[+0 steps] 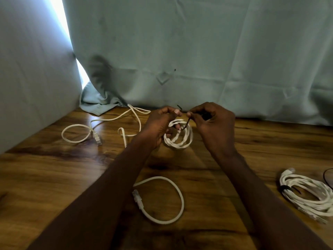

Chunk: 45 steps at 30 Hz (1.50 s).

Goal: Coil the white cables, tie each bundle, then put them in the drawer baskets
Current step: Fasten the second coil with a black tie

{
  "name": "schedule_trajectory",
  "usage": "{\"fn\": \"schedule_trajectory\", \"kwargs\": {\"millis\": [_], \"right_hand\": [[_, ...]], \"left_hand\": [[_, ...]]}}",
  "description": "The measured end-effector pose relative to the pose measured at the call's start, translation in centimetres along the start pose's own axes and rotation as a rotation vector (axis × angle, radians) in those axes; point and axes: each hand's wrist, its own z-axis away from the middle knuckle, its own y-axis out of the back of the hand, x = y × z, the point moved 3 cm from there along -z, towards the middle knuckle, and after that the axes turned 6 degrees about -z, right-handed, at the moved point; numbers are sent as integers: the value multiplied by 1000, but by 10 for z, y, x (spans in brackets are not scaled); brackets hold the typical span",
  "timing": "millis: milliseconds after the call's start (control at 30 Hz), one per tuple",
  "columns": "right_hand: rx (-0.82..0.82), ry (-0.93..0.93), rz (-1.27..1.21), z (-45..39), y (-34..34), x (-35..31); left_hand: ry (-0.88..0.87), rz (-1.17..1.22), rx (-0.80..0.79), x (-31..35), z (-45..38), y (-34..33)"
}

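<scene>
A small coil of white cable hangs between my hands above the wooden table. My left hand grips the coil, its fingers through the loops. My right hand pinches a thin dark tie that runs down across the coil; its upper end pokes out between my two thumbs. A loose white cable sprawls at the back left, its plug lying on the table. Another loose cable loops under my forearms, with its plug at the left end. No drawer or basket is in view.
A coiled white cable bundle bound with a dark tie lies at the right edge, beside a thin dark loop. A pale green curtain hangs along the back and left of the table, its hem bunched on the wood.
</scene>
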Motion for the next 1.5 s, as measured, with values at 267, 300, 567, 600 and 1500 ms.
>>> {"fn": "schedule_trajectory", "kwargs": {"millis": [267, 300, 567, 600, 1500], "right_hand": [[33, -218, 99, -3, 12, 16], [24, -234, 91, -4, 12, 15], [-413, -571, -185, -3, 11, 17], [-489, -602, -187, -1, 9, 16], [-434, -858, -531, -7, 32, 21]], "left_hand": [[15, -74, 308, -8, -15, 38], [15, -108, 331, -8, -16, 41], [198, 268, 339, -11, -22, 59], [210, 259, 341, -12, -22, 60], [389, 590, 300, -12, -1, 41]]}}
